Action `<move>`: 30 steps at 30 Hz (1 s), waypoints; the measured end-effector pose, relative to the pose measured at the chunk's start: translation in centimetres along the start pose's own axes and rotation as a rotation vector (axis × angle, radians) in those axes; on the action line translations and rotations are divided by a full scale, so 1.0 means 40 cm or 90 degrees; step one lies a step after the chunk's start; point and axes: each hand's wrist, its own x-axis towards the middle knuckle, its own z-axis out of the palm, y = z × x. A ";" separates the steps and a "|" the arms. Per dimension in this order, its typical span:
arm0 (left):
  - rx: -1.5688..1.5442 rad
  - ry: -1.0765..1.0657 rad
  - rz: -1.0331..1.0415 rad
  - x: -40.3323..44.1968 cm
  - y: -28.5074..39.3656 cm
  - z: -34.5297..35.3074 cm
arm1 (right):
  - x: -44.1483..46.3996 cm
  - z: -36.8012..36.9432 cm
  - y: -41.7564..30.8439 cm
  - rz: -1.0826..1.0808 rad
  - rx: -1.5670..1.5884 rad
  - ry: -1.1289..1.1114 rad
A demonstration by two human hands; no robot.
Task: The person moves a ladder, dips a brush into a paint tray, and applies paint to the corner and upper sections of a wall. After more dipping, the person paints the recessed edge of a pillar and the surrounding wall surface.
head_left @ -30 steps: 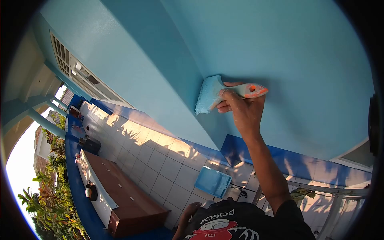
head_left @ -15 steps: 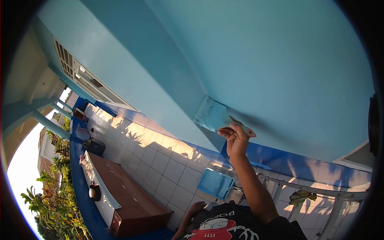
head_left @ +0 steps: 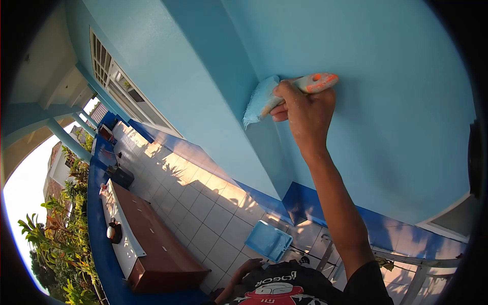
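My right hand (head_left: pixel 307 114) is closed around the handle of a wide paintbrush (head_left: pixel 324 81), whose end is orange with a hole. Its light-blue bristles (head_left: pixel 260 99) lie against the inner corner where the light-blue wall (head_left: pixel 386 117) meets a narrow strip of wall (head_left: pixel 231 76). My left hand (head_left: pixel 249 266) is low beside my black shirt (head_left: pixel 305 284); its fingers are too dark and partly hidden to make out. Below, on the tiled floor, lies a blue paint tray (head_left: pixel 268 240).
A metal ladder or frame (head_left: pixel 419 262) stands at lower right. A long brown cabinet (head_left: pixel 157 239) with small items on its white side lies to the left, along a blue ledge (head_left: pixel 96 229) with plants (head_left: pixel 76 213) beyond. A louvred window (head_left: pixel 127 89) is set in the left wall.
My right hand has moved up along the corner with the paintbrush, and the handle end has swung upward. The view has shifted slightly. My left hand stays low by my body.
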 end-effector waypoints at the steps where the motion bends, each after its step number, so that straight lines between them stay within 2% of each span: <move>1: 0.024 0.014 -0.021 -0.002 0.023 0.002 | 0.046 0.032 -0.055 0.001 -0.001 -0.040; 2: 0.048 0.027 -0.042 -0.005 0.039 0.007 | 0.082 0.065 -0.105 -0.032 -0.026 -0.050; 3: 0.046 0.029 -0.040 0.003 0.038 0.012 | 0.108 0.097 -0.140 -0.089 0.044 -0.045; 5: 0.063 0.073 -0.094 0.022 0.015 0.014 | 0.144 0.125 -0.187 -0.107 0.095 -0.040; 7: 0.057 0.088 -0.108 0.030 0.012 0.017 | 0.162 0.133 -0.208 -0.135 0.443 -0.025; 8: 0.050 0.100 -0.127 0.031 0.008 0.020 | 0.163 0.116 -0.164 -0.144 0.354 -0.012; 11: 0.003 0.102 -0.129 0.000 0.047 0.023 | 0.066 0.061 0.013 0.007 0.383 0.018; 13: 0.024 0.093 -0.103 0.005 0.008 0.024 | -0.049 0.007 0.157 0.129 0.429 0.075; 17: 0.139 0.088 -0.039 0.025 -0.087 0.041 | -0.252 -0.180 0.350 0.254 0.343 0.181; 19: 0.107 0.089 -0.066 -0.009 -0.032 0.038 | -0.317 -0.263 0.404 0.291 0.279 0.230; 21: 0.073 0.092 -0.084 0.001 -0.018 0.027 | -0.325 -0.300 0.357 0.280 0.152 0.261; 22: 0.104 0.076 -0.044 0.012 -0.048 0.025 | -0.314 -0.291 0.328 0.280 0.148 0.259; 24: 0.131 0.058 -0.006 0.013 -0.068 0.044 | -0.265 -0.244 0.268 0.233 0.051 0.195; 25: 0.060 0.074 -0.059 0.014 -0.039 0.042 | -0.230 -0.201 0.226 0.222 0.062 0.160; 26: -0.012 0.090 -0.112 0.015 -0.014 0.038 | -0.195 -0.155 0.184 0.178 0.039 0.117; 30: 0.045 0.117 -0.122 0.022 0.020 0.031 | -0.029 0.030 -0.011 -0.004 0.053 0.047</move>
